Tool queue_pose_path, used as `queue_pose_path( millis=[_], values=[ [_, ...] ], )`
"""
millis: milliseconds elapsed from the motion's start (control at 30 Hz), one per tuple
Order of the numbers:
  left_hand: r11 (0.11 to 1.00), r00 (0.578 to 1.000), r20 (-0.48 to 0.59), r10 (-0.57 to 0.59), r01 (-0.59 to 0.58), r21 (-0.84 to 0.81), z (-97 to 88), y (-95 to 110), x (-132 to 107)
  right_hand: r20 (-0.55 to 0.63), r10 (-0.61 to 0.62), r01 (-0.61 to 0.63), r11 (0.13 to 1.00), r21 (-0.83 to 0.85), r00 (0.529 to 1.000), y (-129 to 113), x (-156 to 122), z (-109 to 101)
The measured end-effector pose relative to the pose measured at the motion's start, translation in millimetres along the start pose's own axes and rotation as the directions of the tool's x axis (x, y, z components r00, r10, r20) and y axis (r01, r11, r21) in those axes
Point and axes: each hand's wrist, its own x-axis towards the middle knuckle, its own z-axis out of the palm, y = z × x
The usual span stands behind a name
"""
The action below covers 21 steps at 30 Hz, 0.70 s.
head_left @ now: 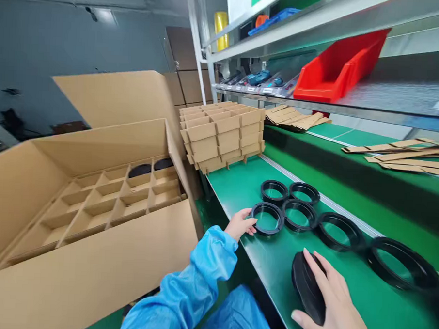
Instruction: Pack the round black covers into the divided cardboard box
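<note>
My left hand (240, 224), in a blue sleeve, pinches the left edge of a black ring (269, 231) that lies on the green work surface. My right hand (335, 300) grips a black round part (306, 287) tilted on its edge, so whether its middle is open does not show. Several more black rings lie along the bench, among them a near one (298, 228) touching the left-hand ring and a larger one (337, 246) beyond my right hand. To the left stands an open cardboard box (128, 262) with a cardboard grid (105, 198); two far cells hold black round parts (139, 170).
A stack of cardboard dividers (224, 135) stands at the bench's far end. Loose cardboard strips (416, 156) lie along the back ledge. Above hangs a shelf with a red bin (332, 75) and a blue tool (258, 78). The bench edge (253, 265) runs close to my body.
</note>
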Motion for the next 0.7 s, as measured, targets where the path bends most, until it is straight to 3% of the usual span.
queue_pose_path(
  millis=[133, 233, 300, 500, 600, 700],
  values=[
    [0.999, 0.984, 0.174, -0.033, 0.037, -0.024, 14.9, -8.3, -45.5, 0.042, 0.060, -0.058, 0.997, -0.059, 0.997, -15.4, 0.7, -14.3],
    [0.992, 0.943, 0.312, -0.115, 0.127, -0.018, 32.0, -16.8, -74.3, 0.014, -0.011, 0.013, 0.989, -0.149, 1.000, -26.9, 5.4, -19.8],
    [0.984, 0.926, 0.349, -0.143, 0.170, -0.049, 44.2, -22.9, -84.6, 0.012, -0.057, 0.058, 0.973, -0.224, 0.998, -32.7, 9.7, -19.9],
    [0.965, 0.902, 0.388, -0.190, 0.243, -0.094, 56.7, -28.6, -88.7, 0.035, -0.074, 0.082, 0.908, -0.410, 0.997, -26.5, 15.9, -1.9],
    [0.975, 0.928, 0.330, -0.172, 0.207, -0.075, 49.5, -26.4, -89.0, 0.053, -0.112, 0.124, 0.883, -0.453, 0.992, -20.1, 16.2, 9.6],
    [0.988, 0.961, 0.245, -0.131, 0.148, -0.051, 36.1, -22.3, -91.8, 0.060, -0.159, 0.168, 0.859, -0.483, 0.985, -26.2, 17.7, 2.1]
  ],
)
